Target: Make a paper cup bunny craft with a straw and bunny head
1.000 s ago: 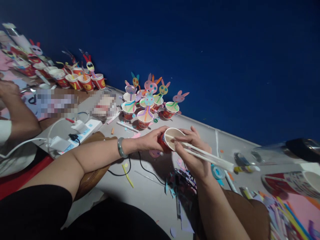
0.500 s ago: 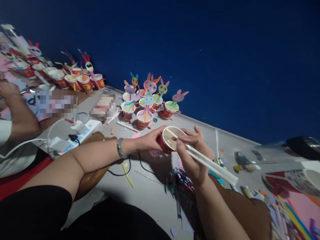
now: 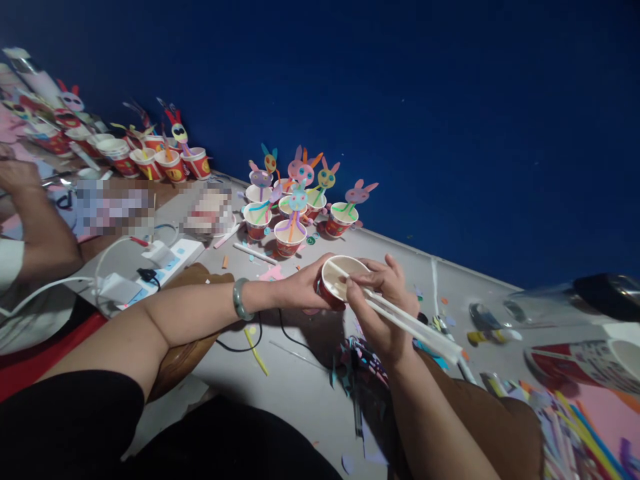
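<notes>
My left hand point(image 3: 306, 283) is wrapped round a paper cup point(image 3: 336, 272) with a white rim and red outside, tilted so its inside faces up toward me. In my right hand point(image 3: 383, 313) is a long white stick-like piece point(image 3: 425, 333). One thin end reaches into the cup's mouth, and the doubled, wider end sticks out to the lower right. Its exact kind is unclear. The right thumb and fingers press on it at the cup's rim. Just beyond stand red cups point(image 3: 290, 239) bearing colourful paper rabbit-like figures point(image 3: 299, 199).
To the left are a white power strip point(image 3: 173, 270) with plugs and cables, more red cups point(image 3: 170, 165), and another person's arm point(image 3: 43, 227). On the right lie a clear bottle point(image 3: 545, 310), a fallen cup point(image 3: 575, 360) and coloured strips point(image 3: 575, 427). A dark blue wall point(image 3: 425, 133) rises behind.
My right hand and the white piece have shifted slightly left and down, with its thin end still inside the cup. The cup has moved marginally left; other things stay put.
</notes>
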A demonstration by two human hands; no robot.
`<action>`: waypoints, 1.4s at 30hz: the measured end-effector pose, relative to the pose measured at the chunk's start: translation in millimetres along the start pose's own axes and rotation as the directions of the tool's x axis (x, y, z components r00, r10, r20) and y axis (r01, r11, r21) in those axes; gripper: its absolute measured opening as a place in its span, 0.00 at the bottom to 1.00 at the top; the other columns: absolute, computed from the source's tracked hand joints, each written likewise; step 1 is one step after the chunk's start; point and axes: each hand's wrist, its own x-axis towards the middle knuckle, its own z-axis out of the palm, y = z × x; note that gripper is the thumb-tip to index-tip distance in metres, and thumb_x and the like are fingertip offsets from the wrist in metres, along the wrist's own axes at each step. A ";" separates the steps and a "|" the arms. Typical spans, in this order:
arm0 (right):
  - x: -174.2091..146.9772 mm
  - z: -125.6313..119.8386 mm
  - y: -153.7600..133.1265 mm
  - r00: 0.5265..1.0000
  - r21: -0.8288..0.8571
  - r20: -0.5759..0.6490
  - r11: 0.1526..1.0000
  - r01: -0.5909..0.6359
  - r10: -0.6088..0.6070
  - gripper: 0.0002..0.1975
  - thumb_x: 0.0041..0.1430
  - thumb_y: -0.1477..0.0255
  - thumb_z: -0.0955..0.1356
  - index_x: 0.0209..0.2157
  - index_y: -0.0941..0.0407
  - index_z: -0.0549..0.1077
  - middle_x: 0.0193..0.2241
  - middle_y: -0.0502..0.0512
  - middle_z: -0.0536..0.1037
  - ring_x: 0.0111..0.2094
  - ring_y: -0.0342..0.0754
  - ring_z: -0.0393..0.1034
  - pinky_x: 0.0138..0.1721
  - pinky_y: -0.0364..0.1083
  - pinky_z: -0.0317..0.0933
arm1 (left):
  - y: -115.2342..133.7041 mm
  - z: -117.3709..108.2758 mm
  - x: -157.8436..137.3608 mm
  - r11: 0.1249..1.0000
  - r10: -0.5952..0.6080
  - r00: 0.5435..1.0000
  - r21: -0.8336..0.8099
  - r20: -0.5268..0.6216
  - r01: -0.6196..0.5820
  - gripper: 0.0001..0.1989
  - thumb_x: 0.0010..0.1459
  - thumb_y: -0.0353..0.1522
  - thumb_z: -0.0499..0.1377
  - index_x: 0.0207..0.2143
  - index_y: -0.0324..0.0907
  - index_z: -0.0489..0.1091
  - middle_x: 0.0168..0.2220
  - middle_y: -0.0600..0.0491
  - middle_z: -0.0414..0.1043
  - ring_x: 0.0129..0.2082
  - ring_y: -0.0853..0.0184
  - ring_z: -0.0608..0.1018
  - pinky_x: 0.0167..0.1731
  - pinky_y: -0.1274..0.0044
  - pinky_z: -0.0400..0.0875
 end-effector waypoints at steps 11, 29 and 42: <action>-4.1 10.0 2.3 0.999 0.039 0.014 0.998 -0.047 0.047 0.02 0.57 0.69 0.70 0.32 0.51 0.75 0.36 0.51 0.81 0.42 0.51 0.77 0.64 0.65 0.51 | 18.1 4.1 8.4 0.898 0.367 0.927 0.230 0.082 -0.376 0.33 0.45 0.33 0.70 0.55 0.42 0.68 0.53 0.44 0.70 0.59 0.53 0.68 0.59 0.65 0.63; 5.3 4.4 23.4 0.866 0.207 0.257 0.851 -0.483 0.429 0.12 0.54 0.59 0.72 0.31 0.53 0.77 0.33 0.55 0.82 0.35 0.51 0.76 0.41 0.51 0.68 | 14.5 -12.7 11.2 0.962 0.150 0.973 0.255 -0.177 -0.102 0.22 0.65 0.46 0.50 0.28 0.38 0.67 0.30 0.53 0.67 0.33 0.70 0.68 0.40 0.74 0.65; 19.2 -16.4 28.0 0.821 0.053 0.318 0.856 -0.514 0.474 0.12 0.49 0.61 0.73 0.28 0.54 0.73 0.24 0.51 0.76 0.24 0.45 0.67 0.27 0.44 0.60 | 7.7 -19.2 13.8 0.899 0.320 0.908 0.390 -0.271 -0.200 0.19 0.68 0.37 0.49 0.44 0.37 0.76 0.46 0.43 0.75 0.49 0.63 0.75 0.53 0.69 0.67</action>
